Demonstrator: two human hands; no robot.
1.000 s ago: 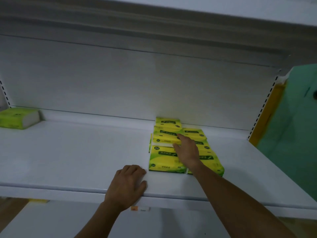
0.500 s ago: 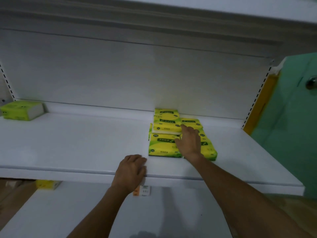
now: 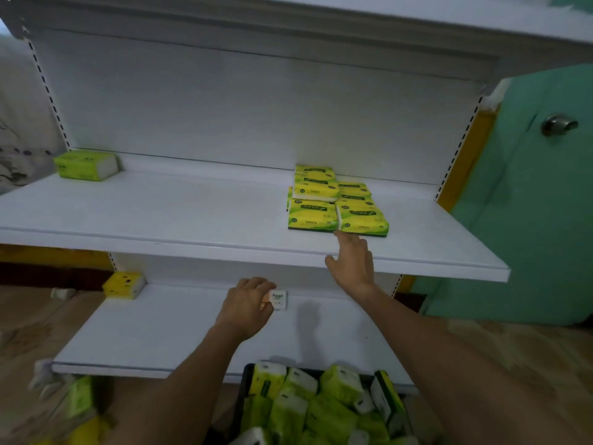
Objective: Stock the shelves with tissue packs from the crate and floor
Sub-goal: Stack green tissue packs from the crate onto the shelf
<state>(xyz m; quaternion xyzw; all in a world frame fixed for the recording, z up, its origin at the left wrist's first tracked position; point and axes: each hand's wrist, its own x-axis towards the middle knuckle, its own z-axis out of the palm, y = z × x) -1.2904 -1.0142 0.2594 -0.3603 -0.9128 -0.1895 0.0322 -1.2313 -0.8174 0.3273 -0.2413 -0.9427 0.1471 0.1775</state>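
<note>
**Shelf stocking – both hands free, stock in crate and on shelf**

Nearest the camera, a black crate (image 3: 244, 393) sits on the floor, loaded with green-and-white tissue packs (image 3: 288, 409). More loose packs (image 3: 77, 403) lie blurred on the floor to its left.

The left hand (image 3: 247, 305) hangs above the lower shelf (image 3: 160, 332), fingers loosely curled and holding nothing. A small white label (image 3: 279, 299) shows just beside its fingertips.

The right hand (image 3: 351, 261) is released, fingers extended over the front lip of the middle shelf (image 3: 160, 213). Its forefinger reaches the front edge of the stacked packs (image 3: 333, 203) – whether it touches them cannot be told.

The stack sits right of centre on the middle shelf, two rows side by side running to the back panel, with the left row higher at the rear.

One yellow pack (image 3: 123, 284) rests at the lower shelf's back left corner. A single green pack (image 3: 86, 165) rests at the middle shelf's far left.

Beyond the shelving on the right is a green door (image 3: 529, 203) with a metal knob (image 3: 558, 125).
</note>
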